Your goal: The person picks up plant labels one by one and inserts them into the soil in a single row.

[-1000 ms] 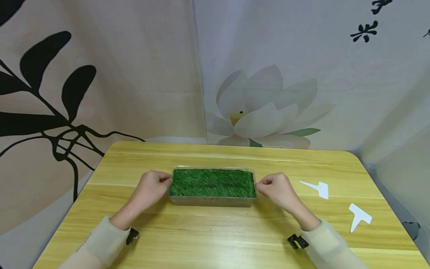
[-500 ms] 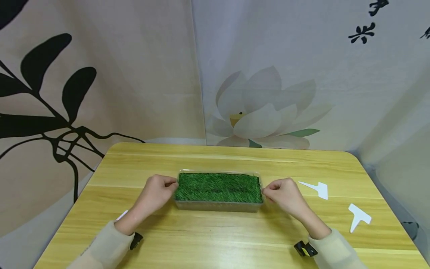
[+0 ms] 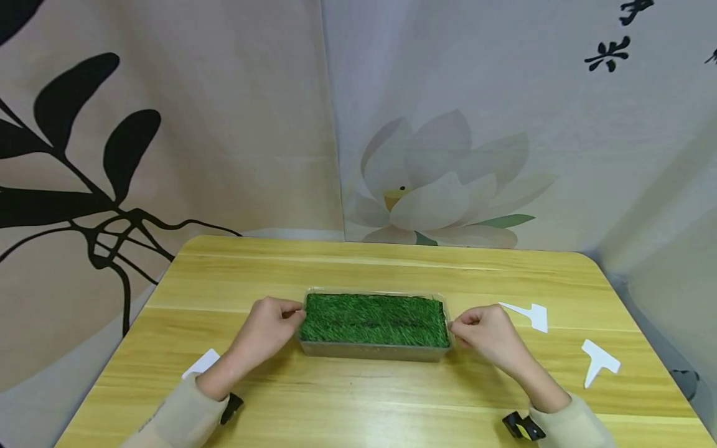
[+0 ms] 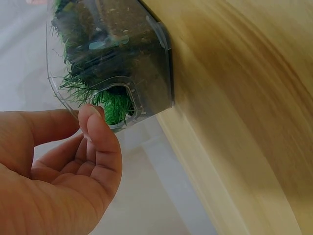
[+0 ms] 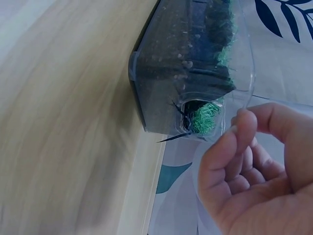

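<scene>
A clear plastic box (image 3: 375, 353), long and rectangular, sits on the table in the middle of the head view. Green artificial grass (image 3: 375, 320) fills its top, and dark matter shows through the walls. My left hand (image 3: 266, 331) pinches the rim at the left end between thumb and forefinger. At the opposite end, my right hand (image 3: 493, 336) pinches the rim the same way. Each wrist view shows a cut-out in the end wall with grass poking through: a green tuft (image 4: 117, 106) by the left hand, another tuft (image 5: 204, 117) by the right.
Two white T-shaped plant labels lie on the wooden table (image 3: 347, 404) to the right: one label (image 3: 538, 316) behind the right hand, another label (image 3: 600, 361) nearer the edge. A white piece (image 3: 203, 362) lies partly hidden by the left forearm. A printed curtain (image 3: 252, 124) hangs behind.
Both hands have moved right and towards me, and the box with its grass has moved with them. The white piece by the left forearm has come into view.
</scene>
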Demonstrator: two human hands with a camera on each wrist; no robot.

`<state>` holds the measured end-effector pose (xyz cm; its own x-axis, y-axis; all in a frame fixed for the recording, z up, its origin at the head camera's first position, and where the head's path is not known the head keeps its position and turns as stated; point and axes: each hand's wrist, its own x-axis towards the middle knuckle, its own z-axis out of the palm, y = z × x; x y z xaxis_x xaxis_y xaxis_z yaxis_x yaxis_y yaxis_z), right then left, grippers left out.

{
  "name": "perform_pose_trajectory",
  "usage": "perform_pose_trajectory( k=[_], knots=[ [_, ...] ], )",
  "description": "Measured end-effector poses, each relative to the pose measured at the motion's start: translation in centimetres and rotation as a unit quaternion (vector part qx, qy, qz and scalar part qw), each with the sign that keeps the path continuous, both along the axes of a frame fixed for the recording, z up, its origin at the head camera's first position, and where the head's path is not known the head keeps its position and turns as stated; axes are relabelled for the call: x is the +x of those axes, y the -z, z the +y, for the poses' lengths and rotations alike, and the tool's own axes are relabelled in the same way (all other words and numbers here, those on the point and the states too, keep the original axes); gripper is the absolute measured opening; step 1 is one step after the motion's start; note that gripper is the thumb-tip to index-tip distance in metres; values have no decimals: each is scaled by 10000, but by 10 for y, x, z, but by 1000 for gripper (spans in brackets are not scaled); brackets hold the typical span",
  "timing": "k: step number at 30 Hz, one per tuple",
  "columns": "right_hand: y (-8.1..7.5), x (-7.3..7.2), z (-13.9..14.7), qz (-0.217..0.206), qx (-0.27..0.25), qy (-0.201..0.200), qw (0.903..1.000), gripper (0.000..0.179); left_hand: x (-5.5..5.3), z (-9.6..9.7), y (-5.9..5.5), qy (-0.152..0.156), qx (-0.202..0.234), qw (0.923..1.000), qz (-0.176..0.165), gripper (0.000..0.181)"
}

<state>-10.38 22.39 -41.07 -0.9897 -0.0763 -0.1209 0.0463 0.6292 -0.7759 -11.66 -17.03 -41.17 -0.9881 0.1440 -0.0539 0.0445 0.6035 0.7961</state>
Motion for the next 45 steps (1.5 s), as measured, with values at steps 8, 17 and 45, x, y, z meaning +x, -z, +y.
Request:
perform_pose_trajectory(
  k=[8, 17, 45],
  knots=[
    [-2, 7, 6, -71, -52, 18, 10000, 33, 7, 5, 0, -6, 152, 9999, -45, 26],
    [0, 14, 12, -197, -34, 130, 9997, 33, 11, 10, 1, 30, 263, 9996, -56, 26],
    [2, 34, 24, -279, 39, 307, 9991, 20, 30, 19, 5, 126, 637, 9979, -22, 25]
  ],
)
